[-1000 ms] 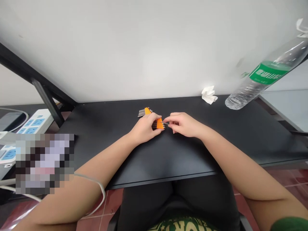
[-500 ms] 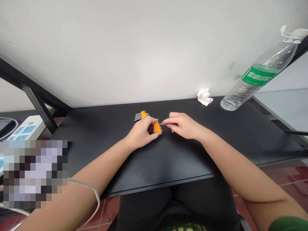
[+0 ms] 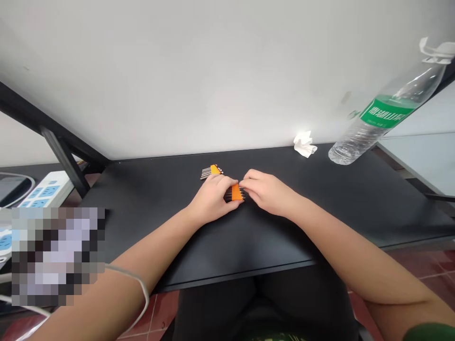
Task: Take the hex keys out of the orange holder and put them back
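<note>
My left hand [image 3: 213, 200] is closed around an orange hex key holder [image 3: 237, 192], thumb at its near side and fingers at its far side. Several dark metal keys run through this holder, their tips poking out to the right. Close by on the right, my right hand [image 3: 266, 192] pinches a thin metal hex key [image 3: 242, 188] at the holder's right edge; most of that key is hidden by the fingers. Just beyond my left hand lies a second orange holder [image 3: 215, 169] with several silver keys in it.
A crumpled white tissue [image 3: 304, 144] lies at the back of the black table [image 3: 159, 175], by the wall. Right of it stands a large clear bottle [image 3: 386, 109] with a green label. On the left are a white power strip [image 3: 46, 189], a blurred-out object [image 3: 59, 255] and a white cable [image 3: 137, 279].
My right hand has moved left, up against the holder, and less of the thin key shows between them. My left hand keeps its grip. The whole view has shifted slightly.
</note>
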### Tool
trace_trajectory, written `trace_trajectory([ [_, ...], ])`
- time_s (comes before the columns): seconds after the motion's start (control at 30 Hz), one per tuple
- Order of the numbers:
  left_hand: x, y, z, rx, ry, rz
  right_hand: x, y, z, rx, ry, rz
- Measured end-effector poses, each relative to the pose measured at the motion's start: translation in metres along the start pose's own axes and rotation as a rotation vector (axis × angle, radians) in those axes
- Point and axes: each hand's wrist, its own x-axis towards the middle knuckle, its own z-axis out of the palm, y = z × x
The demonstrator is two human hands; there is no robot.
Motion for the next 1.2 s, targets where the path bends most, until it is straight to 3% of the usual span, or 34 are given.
trace_trajectory([
  [0.2, 0.001, 0.003, -0.002, -0.047, -0.013, -0.022, 0.008, 0.0, 0.006, 0.34, 0.054, 0.096],
  [0.27, 0.001, -0.002, -0.002, -0.042, -0.001, -0.07, 0.007, 0.014, 0.001, 0.269, 0.064, 0.155],
  [0.37, 0.0, -0.01, -0.003, -0.022, -0.007, -0.126, 0.003, 0.041, -0.01, -0.02, 0.033, 0.28],
  [0.5, 0.001, -0.015, -0.004, -0.003, -0.038, -0.168, -0.001, 0.067, -0.019, -0.198, -0.157, 0.435],
  [0.7, 0.002, -0.013, -0.004, -0.006, -0.061, -0.18, 0.006, 0.053, -0.016, -0.33, -0.278, 0.438],
  [0.8, 0.002, -0.013, -0.003, -0.018, -0.058, -0.178, 0.006, 0.042, -0.013, -0.419, -0.299, 0.398],
  [0.87, 0.003, -0.013, -0.003, -0.02, -0.052, -0.173, 0.004, 0.036, -0.012, -0.413, -0.245, 0.329],
  [1.0, 0.003, -0.011, -0.004, -0.027, -0.04, -0.145, 0.003, 0.029, -0.009, -0.131, -0.073, 0.182],
  [1.2, 0.002, -0.004, -0.004, -0.042, -0.033, -0.11, 0.008, 0.022, -0.002, 0.151, 0.048, -0.015],
])
